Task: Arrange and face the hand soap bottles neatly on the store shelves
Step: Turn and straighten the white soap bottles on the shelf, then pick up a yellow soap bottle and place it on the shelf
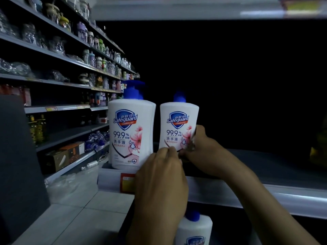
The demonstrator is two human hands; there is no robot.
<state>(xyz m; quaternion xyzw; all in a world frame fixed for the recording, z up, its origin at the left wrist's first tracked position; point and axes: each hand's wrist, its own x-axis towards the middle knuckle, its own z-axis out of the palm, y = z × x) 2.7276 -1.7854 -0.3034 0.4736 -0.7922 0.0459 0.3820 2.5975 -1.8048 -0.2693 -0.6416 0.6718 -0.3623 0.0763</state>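
Two white Safeguard hand soap bottles with blue pump tops stand upright on the shelf (265, 193), labels facing me. The left bottle (131, 131) sits at the shelf's left end, with another bottle close behind it. My hands hold the right bottle (177, 124) at its base: my left hand (162, 174) grips the lower front, fingers curled, and my right hand (203, 147) wraps the lower right side. A third bottle (194, 228) stands on the shelf below, partly hidden by my left forearm.
The shelf stretches dark to the right of the held bottle, with yellow items (318, 149) at the far right. A red and yellow price tag (127, 183) is on the shelf edge. An aisle of stocked shelves (70, 82) runs along the left; grey floor tiles lie below.
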